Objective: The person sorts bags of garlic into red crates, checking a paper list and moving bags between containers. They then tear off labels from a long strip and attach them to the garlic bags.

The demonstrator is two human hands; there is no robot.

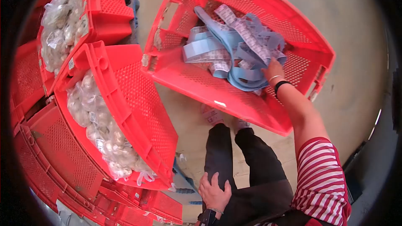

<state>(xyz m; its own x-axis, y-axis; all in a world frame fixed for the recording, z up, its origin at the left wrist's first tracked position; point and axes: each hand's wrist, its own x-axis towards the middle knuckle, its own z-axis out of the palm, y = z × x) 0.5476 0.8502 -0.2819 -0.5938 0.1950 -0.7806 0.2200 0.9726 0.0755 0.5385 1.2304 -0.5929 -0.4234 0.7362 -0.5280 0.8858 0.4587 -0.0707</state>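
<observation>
Fingers of the right hand [272, 68] close on the pile of pale blue printed paper strips [238, 46] lying against the near wall of the red perforated plastic crate [293, 29] on the concrete floor [356, 37]. The left hand [214, 192] rests open and flat on the person's dark trouser leg [247, 171].

Right hand [272, 68] in blue straps [238, 46], red crate [217, 94], left hand [214, 192] on thigh

A single head-worn camera looks steeply down from above the person's own legs [247, 171], with a wide fisheye field bounded by a dark circular rim. The concrete floor [356, 50] lies well below at 1 o'clock, a red crate [201, 83] sits near at 12 o'clock, and stacked crates [138, 96] crowd 9 o'clock.
</observation>
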